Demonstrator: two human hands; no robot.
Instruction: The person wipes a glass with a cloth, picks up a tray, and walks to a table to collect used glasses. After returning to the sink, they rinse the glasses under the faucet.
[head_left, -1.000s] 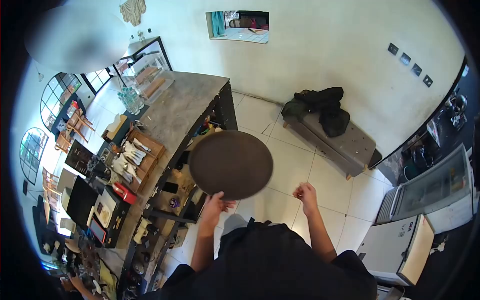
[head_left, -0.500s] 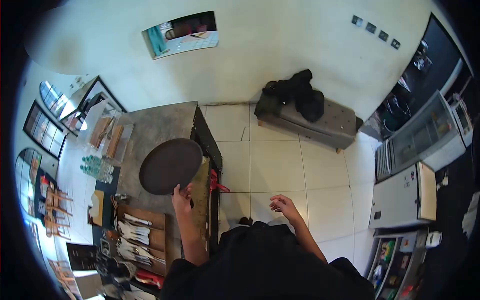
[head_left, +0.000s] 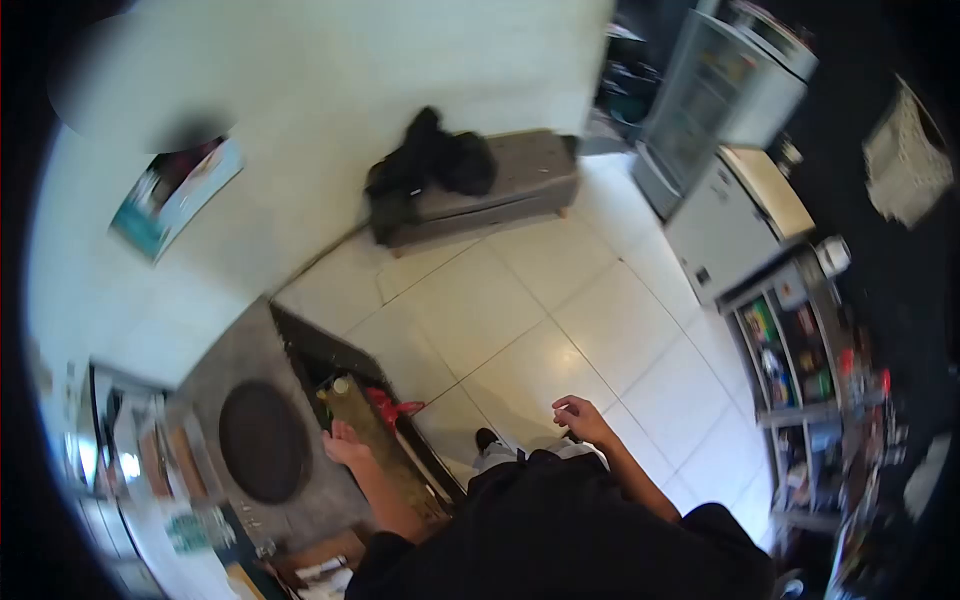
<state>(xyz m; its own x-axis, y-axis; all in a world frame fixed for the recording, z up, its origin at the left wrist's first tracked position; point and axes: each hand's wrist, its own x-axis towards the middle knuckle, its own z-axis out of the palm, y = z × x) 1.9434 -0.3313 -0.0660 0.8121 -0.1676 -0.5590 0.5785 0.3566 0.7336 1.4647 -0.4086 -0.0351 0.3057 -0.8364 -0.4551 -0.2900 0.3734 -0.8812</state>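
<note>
Since the round tray [head_left: 264, 441] lies flat on the grey counter [head_left: 215, 375], the left hand [head_left: 345, 446] is off it: fingers spread, resting at the counter edge just beside the tray's rim, clamped on nothing. Right hand [head_left: 582, 420] hangs loose over the tiled floor [head_left: 520, 330], fingers half curled, well apart from the left; looks empty, but the blur keeps me from ruling out something small in it.

Handling, my read: the tray is a thin, stiff, dark disc, probably light for its span. The top looks matte, maybe a non-slip face, so grip should be decent. It sits flush with the counter, so there's no gap to get under. Best hold is at the near rim: tip or slide it toward the edge, then thumb on top and fingers below. One hand at the rim leaves it levering, so two hands or a flat palm under the centre is steadier. Not fragile.

Containers: the tray carries nothing. Shelves under the counter [head_left: 350, 395] hold small items, one of them red, too blurred to name. Left of the tray, a wooden box [head_left: 160, 460] with unreadable contents.

Farther out: a grey bench [head_left: 510, 180] by the wall with dark clothing or bags [head_left: 430, 155] piled on it; a white chest freezer [head_left: 735, 220]; a glass-door fridge [head_left: 715, 95]; open shelving with packaged goods [head_left: 790, 350] on the right.
</note>
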